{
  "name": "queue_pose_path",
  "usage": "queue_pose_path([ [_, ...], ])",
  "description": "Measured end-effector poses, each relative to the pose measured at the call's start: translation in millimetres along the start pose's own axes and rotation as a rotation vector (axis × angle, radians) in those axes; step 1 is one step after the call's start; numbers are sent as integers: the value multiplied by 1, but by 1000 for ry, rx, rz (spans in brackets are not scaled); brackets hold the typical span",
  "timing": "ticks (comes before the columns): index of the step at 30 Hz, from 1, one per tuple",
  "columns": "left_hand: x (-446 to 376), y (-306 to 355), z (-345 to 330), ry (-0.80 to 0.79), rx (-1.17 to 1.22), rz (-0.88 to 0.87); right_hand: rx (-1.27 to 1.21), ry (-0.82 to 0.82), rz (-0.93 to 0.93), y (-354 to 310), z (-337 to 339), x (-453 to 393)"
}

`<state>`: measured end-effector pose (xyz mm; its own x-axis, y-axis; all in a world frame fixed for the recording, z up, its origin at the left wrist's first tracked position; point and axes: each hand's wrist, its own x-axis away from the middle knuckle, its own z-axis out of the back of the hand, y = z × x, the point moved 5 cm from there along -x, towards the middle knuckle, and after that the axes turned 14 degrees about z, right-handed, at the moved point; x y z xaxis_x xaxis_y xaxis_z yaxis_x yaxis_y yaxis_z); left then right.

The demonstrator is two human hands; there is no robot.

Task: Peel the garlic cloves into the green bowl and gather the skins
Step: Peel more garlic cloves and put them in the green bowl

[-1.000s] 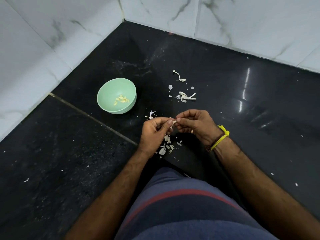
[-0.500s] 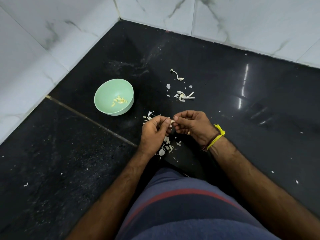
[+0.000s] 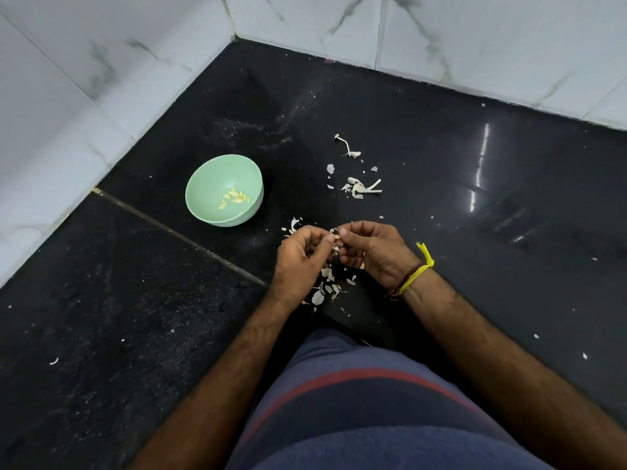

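Green bowl (image 3: pixel 203 184), black floor (image 3: pixel 135 317), white grey-veined wall tiles (image 3: pixel 492 39), yellow wrist thread (image 3: pixel 415 278).

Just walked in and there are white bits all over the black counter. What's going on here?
A person is peeling garlic. The left hand and right hand are brought together, both pinching a small pale garlic clove between the fingertips. A round light green bowl to the left already holds a few peeled yellowish cloves. Papery white skins lie loose under the hands, and more skins and stem pieces lie farther back, not yet gathered.
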<state>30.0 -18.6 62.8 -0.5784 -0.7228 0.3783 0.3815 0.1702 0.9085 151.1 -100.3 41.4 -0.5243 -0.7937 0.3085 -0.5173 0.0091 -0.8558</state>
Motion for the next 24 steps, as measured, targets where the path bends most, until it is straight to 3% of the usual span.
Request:
queue_pose_path([
  [6,0,-6,-2,0,164,119,202,93,291,-1,-6,3],
  [12,0,-4,1,-9,248,155,256,-39,332,-4,-9,7],
  [24,3,-1,-5,-6,267,186,210,27,343,-1,1,1],
])
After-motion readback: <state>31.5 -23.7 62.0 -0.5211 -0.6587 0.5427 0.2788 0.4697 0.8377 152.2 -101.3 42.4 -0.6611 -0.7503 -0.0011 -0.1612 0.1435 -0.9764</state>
